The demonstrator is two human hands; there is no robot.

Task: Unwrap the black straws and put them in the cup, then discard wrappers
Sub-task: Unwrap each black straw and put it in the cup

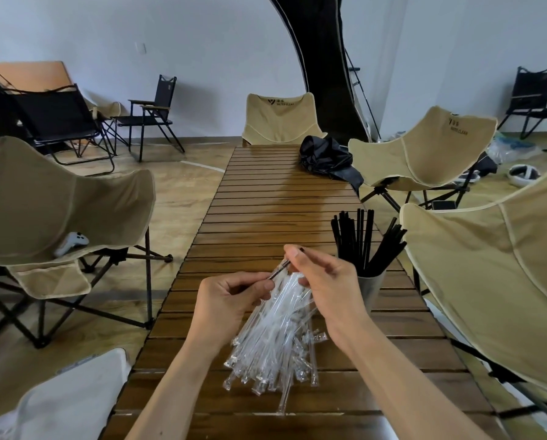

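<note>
My left hand [231, 296] grips a bundle of clear plastic wrappers [275, 344] that hangs down over the wooden slat table [266, 198]. Between both hands runs one black straw [281, 268], its lower end still in a wrapper at my left thumb. My right hand [323, 277] pinches the straw's upper end between thumb and fingers. To the right stands a grey cup [370, 290] holding several unwrapped black straws [364, 242] that fan upward. Whether the bundle still contains straws cannot be told.
Beige folding chairs [424, 150] ring the table, one close on the right beside the cup. A black fabric bundle [326, 157] lies at the table's far right. A white cloth [69, 401] sits at the lower left. A white controller [72, 242] lies on the left chair.
</note>
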